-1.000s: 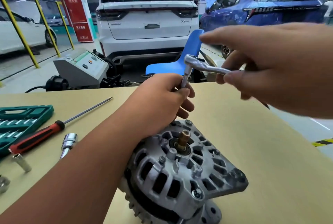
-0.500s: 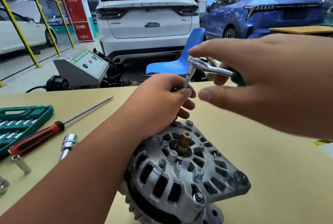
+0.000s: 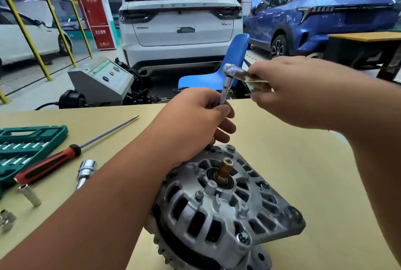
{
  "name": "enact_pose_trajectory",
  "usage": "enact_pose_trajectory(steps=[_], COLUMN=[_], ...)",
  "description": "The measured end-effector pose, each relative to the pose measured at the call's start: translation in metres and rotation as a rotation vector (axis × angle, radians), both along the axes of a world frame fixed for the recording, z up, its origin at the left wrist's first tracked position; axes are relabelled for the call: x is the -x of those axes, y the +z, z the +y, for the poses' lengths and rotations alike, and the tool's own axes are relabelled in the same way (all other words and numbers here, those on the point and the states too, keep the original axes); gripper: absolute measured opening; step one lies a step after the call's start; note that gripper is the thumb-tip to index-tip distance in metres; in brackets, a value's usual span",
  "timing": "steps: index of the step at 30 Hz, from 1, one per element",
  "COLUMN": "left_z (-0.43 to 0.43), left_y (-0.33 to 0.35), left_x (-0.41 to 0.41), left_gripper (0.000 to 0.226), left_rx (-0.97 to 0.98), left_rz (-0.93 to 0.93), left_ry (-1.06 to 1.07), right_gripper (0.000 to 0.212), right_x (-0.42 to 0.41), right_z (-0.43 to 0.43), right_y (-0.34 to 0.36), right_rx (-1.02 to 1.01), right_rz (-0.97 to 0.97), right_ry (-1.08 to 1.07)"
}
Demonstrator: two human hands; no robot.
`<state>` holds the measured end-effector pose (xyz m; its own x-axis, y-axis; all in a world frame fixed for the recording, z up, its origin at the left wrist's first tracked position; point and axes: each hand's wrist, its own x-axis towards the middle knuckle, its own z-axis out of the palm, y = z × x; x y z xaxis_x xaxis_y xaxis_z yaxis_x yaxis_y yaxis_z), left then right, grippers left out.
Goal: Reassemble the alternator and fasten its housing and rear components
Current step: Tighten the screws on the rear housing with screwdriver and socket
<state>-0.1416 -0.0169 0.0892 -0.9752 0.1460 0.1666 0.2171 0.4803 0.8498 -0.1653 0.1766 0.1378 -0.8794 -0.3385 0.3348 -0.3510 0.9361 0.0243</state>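
Left hand pinches extension bar, right hand grips ratchet; car badge blurred.

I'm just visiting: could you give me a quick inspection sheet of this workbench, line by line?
Surface: tan table.
Job's things: alternator lies on it, shaft end up; ratchet with extension stands over its far edge.
Clutter: red-handled screwdriver, green socket case, loose sockets, at left.
Hands: left hand grips the extension; right hand holds the ratchet handle.
Cables: black cable on floor by grey machine.
Surroundings: white car, blue car, blue chair.
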Motion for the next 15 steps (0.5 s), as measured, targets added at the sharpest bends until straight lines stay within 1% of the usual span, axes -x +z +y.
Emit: enact_pose_trajectory(steps=[4, 6, 7, 8, 9, 11, 12, 14, 15], left_z=[0.002, 0.002, 0.001, 0.001, 0.001, 0.000, 0.000, 0.000, 0.000], left_y=[0.001, 0.000, 0.000, 0.000, -0.001, -0.001, 0.000, 0.000, 0.001], left_x=[0.000, 0.000, 0.000, 0.000, 0.000, 0.000, 0.000, -0.001, -0.001], left_gripper=[0.025, 0.025, 0.026, 0.026, 0.026, 0.026, 0.026, 0.026, 0.027], left_rx=[0.046, 0.057, 0.050, 0.040, 0.034, 0.037, 0.045, 0.079, 0.090], left_rz=[0.010, 0.015, 0.013, 0.009, 0.009, 0.015, 0.019, 0.024, 0.024], left_ry=[-0.037, -0.039, -0.034, -0.027, -0.017, -0.007, -0.012, -0.029, -0.033], right_gripper=[0.051, 0.060, 0.060, 0.056, 0.049, 0.045, 0.039, 0.026, 0.024], right_x=[-0.055, -0.077, -0.080, -0.078, -0.070, -0.047, -0.033, -0.008, 0.003], right_z=[-0.009, -0.007, -0.003, 0.001, 0.006, 0.010, 0.012, 0.015, 0.014], right_y=[0.018, 0.021, 0.021, 0.021, 0.022, 0.024, 0.023, 0.014, 0.008], right_rx=[0.067, 0.089, 0.099, 0.106, 0.108, 0.061, 0.022, -0.014, -0.016], right_rz=[0.077, 0.157, 0.195, 0.208, 0.176, 0.067, 0.028, -0.005, -0.001], right_ry=[0.073, 0.154, 0.208, 0.230, 0.222, 0.118, 0.059, -0.010, -0.021])
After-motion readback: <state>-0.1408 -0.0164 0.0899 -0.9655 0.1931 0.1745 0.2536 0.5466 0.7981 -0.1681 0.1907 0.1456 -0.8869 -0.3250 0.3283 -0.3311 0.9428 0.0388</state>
